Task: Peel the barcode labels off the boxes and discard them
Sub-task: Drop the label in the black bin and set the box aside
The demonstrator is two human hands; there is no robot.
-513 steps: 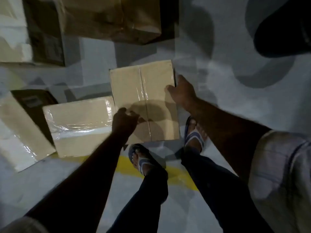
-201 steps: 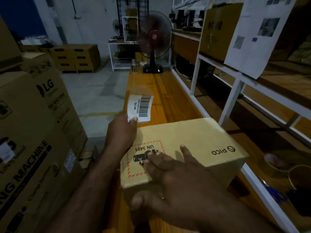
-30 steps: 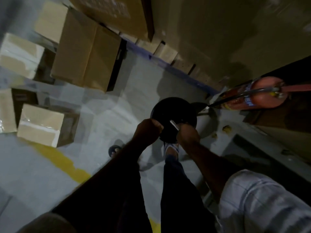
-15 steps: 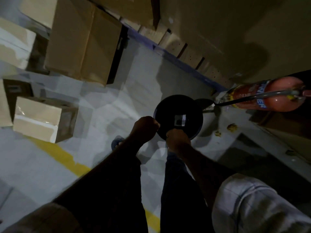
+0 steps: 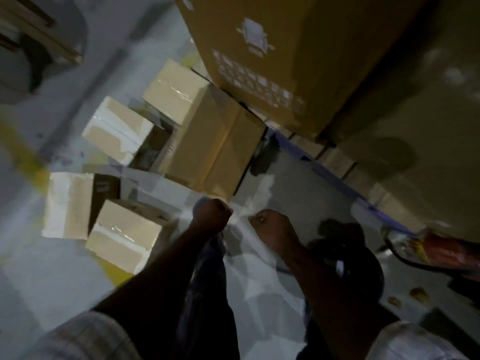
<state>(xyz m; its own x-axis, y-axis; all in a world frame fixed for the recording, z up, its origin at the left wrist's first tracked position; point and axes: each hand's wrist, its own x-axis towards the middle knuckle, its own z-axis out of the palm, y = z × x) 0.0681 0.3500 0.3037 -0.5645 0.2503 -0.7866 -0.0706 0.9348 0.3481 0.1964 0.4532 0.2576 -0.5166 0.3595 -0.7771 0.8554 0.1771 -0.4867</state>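
Boxes (image 5: 124,237) down on the grey floor (image 5: 298,183), left of the hands: small taped ones in a loose cluster, tape glinting on their tops. The nearest one sits just beside the left forearm, over a yellow line (image 5: 111,272). Behind them is a bigger brown box (image 5: 213,152), and above that a tall printed carton (image 5: 259,53) fills the top of the view. Everything is smeared with blur.

Left hand (image 5: 213,213) is out front, curled into a tight fist, nothing showing in it. Right hand (image 5: 270,227) is just beside it across a narrow gap, fingers curled under as well, nothing seen in its grip.

Black bin (image 5: 363,245) stands on the floor to the right, partly behind the right forearm. A pale scrap (image 5: 339,267) shows inside it, possibly a label, too blurred to say. Red fire extinguisher (image 5: 441,253) is at the right edge. Dark trouser legs (image 5: 207,281) run below the hands, and pale sleeves (image 5: 85,336) fill both lower corners
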